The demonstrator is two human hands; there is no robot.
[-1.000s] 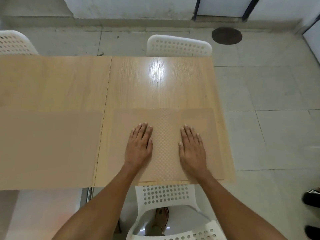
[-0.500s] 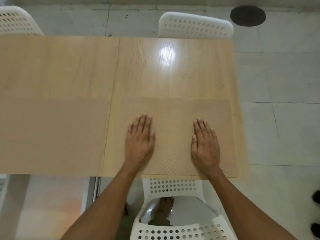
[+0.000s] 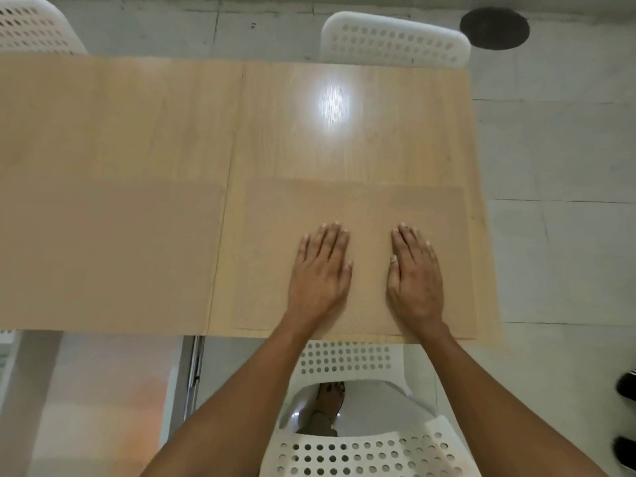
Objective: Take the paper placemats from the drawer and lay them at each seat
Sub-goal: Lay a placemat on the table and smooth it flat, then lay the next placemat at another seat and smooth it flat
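A brown paper placemat (image 3: pixel 371 208) lies flat on the right half of the wooden table (image 3: pixel 309 132), at the near edge in front of a white chair. My left hand (image 3: pixel 321 270) and my right hand (image 3: pixel 414 273) both rest palm down on it, fingers together and flat, a hand's width apart. A second brown placemat (image 3: pixel 110 256) lies flat on the left half of the table at the near edge. No drawer is in view.
A white perforated chair (image 3: pixel 347 438) stands right below me at the near edge. Two more white chairs (image 3: pixel 395 39) (image 3: pixel 31 29) stand at the far side. Tiled floor (image 3: pixel 557 256) lies to the right, with dark shoes (image 3: pixel 626 385) at the right edge.
My view has shifted to the left, so the table and mat sit farther right in frame. My hands spread apart on the placemat, then came closer together again, still flat on it.
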